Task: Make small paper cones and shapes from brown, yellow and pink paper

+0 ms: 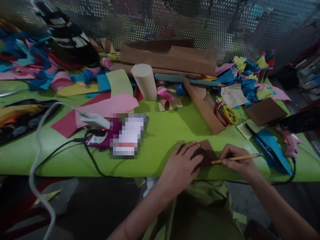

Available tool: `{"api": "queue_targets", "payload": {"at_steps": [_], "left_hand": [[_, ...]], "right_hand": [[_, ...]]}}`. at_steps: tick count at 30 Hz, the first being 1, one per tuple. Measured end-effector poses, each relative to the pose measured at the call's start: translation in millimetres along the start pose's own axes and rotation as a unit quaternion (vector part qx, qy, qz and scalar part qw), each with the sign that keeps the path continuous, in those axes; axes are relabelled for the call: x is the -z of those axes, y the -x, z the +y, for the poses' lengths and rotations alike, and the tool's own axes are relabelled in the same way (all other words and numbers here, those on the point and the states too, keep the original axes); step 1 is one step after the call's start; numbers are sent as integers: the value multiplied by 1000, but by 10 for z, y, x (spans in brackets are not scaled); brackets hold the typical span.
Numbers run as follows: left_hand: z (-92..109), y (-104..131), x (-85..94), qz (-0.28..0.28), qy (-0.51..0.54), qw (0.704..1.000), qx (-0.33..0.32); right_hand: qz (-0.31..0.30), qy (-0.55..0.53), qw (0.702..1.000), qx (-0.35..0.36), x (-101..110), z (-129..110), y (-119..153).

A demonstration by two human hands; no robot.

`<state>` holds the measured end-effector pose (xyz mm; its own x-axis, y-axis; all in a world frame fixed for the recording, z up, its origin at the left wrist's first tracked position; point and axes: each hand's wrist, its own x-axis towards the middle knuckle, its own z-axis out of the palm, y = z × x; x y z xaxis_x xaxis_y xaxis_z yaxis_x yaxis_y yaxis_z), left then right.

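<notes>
A small piece of brown card (208, 150) lies near the front edge of the green table (165, 133). My left hand (183, 163) rests flat over its left part, fingers spread, covering some of it. My right hand (237, 161) grips a yellow pencil (246, 157), tilted low, its tip at the card's right side. Whether the tip touches the card, I cannot tell. To the right of that hand lie a blue paper piece (267, 150) and a black slim tool (262, 141) on top of it.
Red-and-yellow-handled scissors (226, 115) and a pink glue gun (291, 143) lie to the right. On the left are a blurred phone (128, 135), a purple power strip (98, 138) and cables. Behind stand a cream roll (145, 81), a dark bottle (72, 43) and brown paper (170, 58).
</notes>
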<state>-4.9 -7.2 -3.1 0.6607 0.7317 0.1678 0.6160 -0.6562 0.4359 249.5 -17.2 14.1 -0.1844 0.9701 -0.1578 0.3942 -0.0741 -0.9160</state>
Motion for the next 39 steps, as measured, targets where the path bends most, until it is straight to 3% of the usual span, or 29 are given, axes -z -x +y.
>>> {"api": "queue_targets", "payload": {"at_steps": [5,8,12,19,30,39], "left_hand": [[20,12,7,-1,-6,1000,5],[34,33,20,-2,-14,1000,15],[27,49,13,9,-15,1000,18],[-9,68,-35,14,-17,1000,8],[-62,174,-6,3,-11,1000,17],[-62,163,-3,8,-3,1000,19]], "right_hand": [[-10,-3,1000,4,31,0,49],[13,-42,999,-6,35,33,19],[65,-109,992,4,-44,20,-153],[66,-64,995,23,-202,-62,-424],[49,-34,998,26,-188,-88,-428],[21,5,1000,16,-98,-96,-275]]}}
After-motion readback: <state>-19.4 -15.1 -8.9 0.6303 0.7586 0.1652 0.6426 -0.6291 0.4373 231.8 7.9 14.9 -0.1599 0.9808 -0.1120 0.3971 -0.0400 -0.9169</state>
